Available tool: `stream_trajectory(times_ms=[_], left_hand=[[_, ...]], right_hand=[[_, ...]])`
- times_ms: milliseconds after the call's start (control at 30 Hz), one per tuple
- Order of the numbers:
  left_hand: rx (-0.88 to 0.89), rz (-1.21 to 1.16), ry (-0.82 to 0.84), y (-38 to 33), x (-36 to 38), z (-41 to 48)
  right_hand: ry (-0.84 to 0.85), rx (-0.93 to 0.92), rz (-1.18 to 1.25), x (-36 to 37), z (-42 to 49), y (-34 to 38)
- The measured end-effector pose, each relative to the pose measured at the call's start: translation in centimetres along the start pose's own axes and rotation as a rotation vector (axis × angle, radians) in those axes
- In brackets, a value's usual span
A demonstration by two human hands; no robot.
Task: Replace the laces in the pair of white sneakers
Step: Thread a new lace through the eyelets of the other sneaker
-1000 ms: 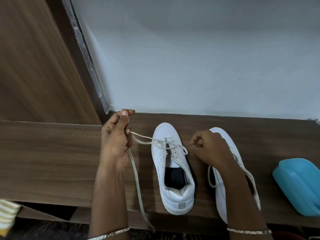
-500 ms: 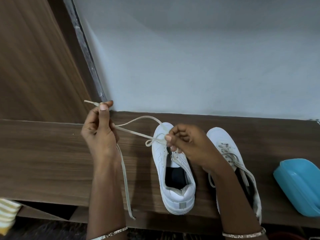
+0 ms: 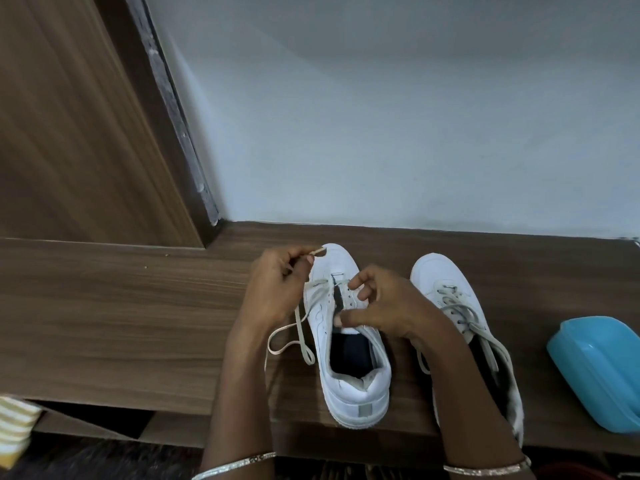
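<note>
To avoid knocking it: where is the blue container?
Head view, far right: the blue container lies on the wooden ledge, to the right of the laced sneaker.

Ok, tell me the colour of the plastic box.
The box is light blue, clearest in the head view.

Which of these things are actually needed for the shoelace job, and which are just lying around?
In use: middle sneaker, its loose lace, second sneaker, left hand pinching the lace tip, right hand gripping the middle sneaker's upper.
Lying about: blue plastic container, striped cloth.
</note>
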State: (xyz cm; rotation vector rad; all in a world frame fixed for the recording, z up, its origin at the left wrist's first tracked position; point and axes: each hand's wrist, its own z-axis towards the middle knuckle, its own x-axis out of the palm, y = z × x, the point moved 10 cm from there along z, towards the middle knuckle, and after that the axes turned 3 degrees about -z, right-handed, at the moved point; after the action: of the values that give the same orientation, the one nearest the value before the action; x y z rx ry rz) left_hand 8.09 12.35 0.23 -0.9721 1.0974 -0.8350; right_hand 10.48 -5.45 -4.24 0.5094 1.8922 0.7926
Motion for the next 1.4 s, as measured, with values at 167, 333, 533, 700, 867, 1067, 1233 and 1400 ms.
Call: stream_trajectory(times_ms=[167, 333, 533, 700, 867, 1067, 1233, 1400], left_hand=[[0.034, 0.168, 0.089, 0.3, 3.0, 0.0], [0.09, 0.335, 0.036, 0.4, 3.4, 0.0], [0.069, 0.283, 0.002, 0.9, 4.1, 0.1], [0.014, 0.239, 0.098, 2.3, 5.3, 0.2], [0.009, 0.215, 0.085, 2.6, 5.2, 0.2], [0.012, 0.185, 0.066, 3.0, 5.3, 0.3], [0.011, 0.237, 0.027, 3.1, 5.6, 0.3], [-0.023, 0.22, 0.017, 3.4, 5.4, 0.1]], right_hand=[[-0.155, -0.058, -0.281, -0.3, -0.6, 2.0], [-0.362, -0.047, -0.265, -2.4, -1.0, 2.2], [-0.263, 0.08, 0.277, -3.0, -0.2, -2.7], [-0.176, 0.145, 0.53, -1.8, 0.6, -4.4], [-0.127, 0.158, 0.605, -1.2, 0.5, -4.5], [-0.123, 0.148, 0.602, -1.1, 0.9, -4.6], [-0.115, 0.131, 0.6, -1.1, 0.9, -4.5], [-0.07, 0.203, 0.812, -0.1, 0.6, -4.7]])
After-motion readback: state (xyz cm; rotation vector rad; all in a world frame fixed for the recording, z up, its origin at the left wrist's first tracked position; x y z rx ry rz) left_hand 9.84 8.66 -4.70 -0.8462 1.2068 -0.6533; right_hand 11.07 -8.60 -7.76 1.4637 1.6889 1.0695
